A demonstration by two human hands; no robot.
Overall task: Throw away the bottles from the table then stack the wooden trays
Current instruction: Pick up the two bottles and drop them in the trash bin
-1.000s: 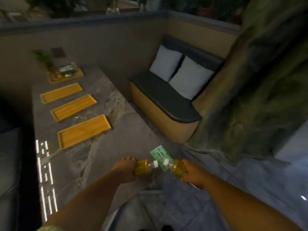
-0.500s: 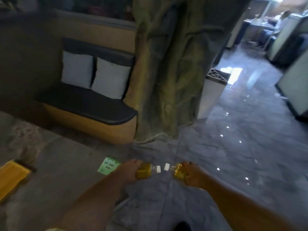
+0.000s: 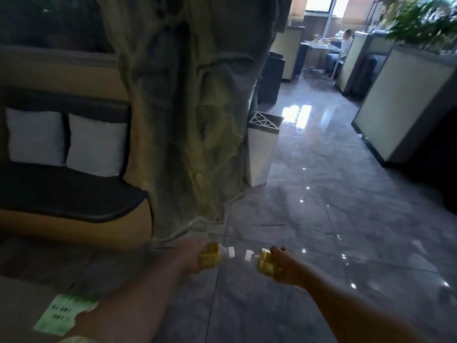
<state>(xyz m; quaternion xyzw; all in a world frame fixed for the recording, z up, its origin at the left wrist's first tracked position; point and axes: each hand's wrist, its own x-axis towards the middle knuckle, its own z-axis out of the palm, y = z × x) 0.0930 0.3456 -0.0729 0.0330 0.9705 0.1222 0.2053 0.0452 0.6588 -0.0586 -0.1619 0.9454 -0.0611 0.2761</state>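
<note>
Both arms reached forward in the lower centre of the frame. Left hand (image 3: 191, 256) was curled round the body of a small bottle (image 3: 213, 254) of yellow liquid, its white cap pointing to the right. Right hand (image 3: 285, 266) was wrapped round a second bottle (image 3: 264, 263) of the same kind, its white cap pointing to the left. The two caps faced each other, close but apart, over the grey tiled floor (image 3: 321, 219).

At the lower left edge, a corner of the grey surface (image 3: 22, 293) showed, with a green printed card (image 3: 58, 314) lying on it, partly behind the left forearm.

A large rough pillar (image 3: 185, 107) shaped like a tree trunk filled the centre of the frame. Just beside its right flank stood a tall white bin (image 3: 261, 154) with a lattice-patterned top, on the floor, well beyond the bottles.

At the left, a bench (image 3: 69, 194) with a dark seat pad butted against the pillar; two white cushions (image 3: 35, 137) leaned side by side on its back.

At the right, a pale partition wall (image 3: 400, 102) ran back along the aisle, green foliage (image 3: 420, 21) above it. In the upper right distance a person (image 3: 346, 42) sat at a table, too small and blurred for detail.
</note>
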